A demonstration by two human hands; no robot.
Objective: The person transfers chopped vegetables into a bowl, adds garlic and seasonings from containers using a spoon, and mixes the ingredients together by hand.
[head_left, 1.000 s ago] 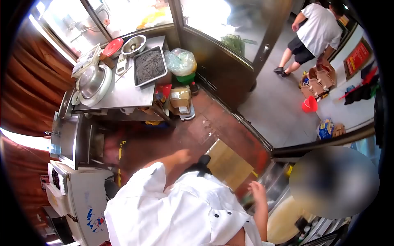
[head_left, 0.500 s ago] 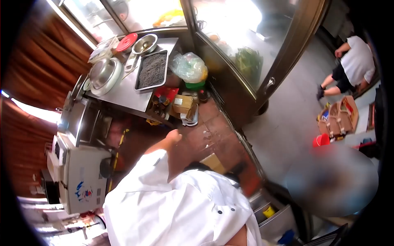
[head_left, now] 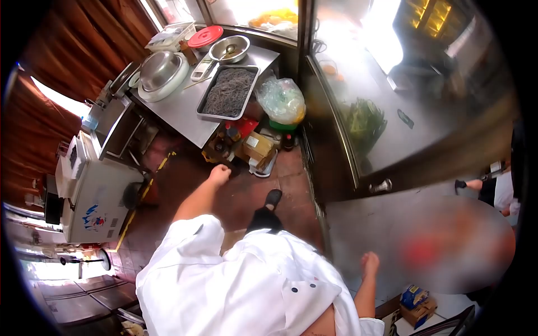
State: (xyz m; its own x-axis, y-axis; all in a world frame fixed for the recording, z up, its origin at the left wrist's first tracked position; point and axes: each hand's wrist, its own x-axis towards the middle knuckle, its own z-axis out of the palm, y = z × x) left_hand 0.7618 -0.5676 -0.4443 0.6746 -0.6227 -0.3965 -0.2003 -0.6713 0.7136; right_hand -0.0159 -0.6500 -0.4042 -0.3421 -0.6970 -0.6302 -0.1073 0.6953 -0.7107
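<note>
My left hand (head_left: 220, 175) is stretched forward over the red tiled floor, its fingers curled and nothing seen in them. Nearest to it are a cardboard box (head_left: 258, 147) and bottles (head_left: 232, 133) at the foot of a steel table (head_left: 192, 124). My right hand (head_left: 370, 264) hangs low at my side, also curled with nothing visible in it. On the table stand a metal tray (head_left: 250, 94) of dark thin strands (head_left: 227, 93), a steel bowl (head_left: 240, 51) with a ladle, a kitchen scale (head_left: 202, 69) and a domed steel lid (head_left: 159, 71).
A glass door (head_left: 358, 120) with a metal handle (head_left: 381, 186) stands to the right. A plastic bag (head_left: 280, 101) sits beside the table. A white chest freezer (head_left: 92, 193) is at the left. At the right edge another person (head_left: 503, 190) is partly visible.
The view has turned and moved toward the table and door. My left hand has shifted left in view; my right hand and a shoe have come into sight.
</note>
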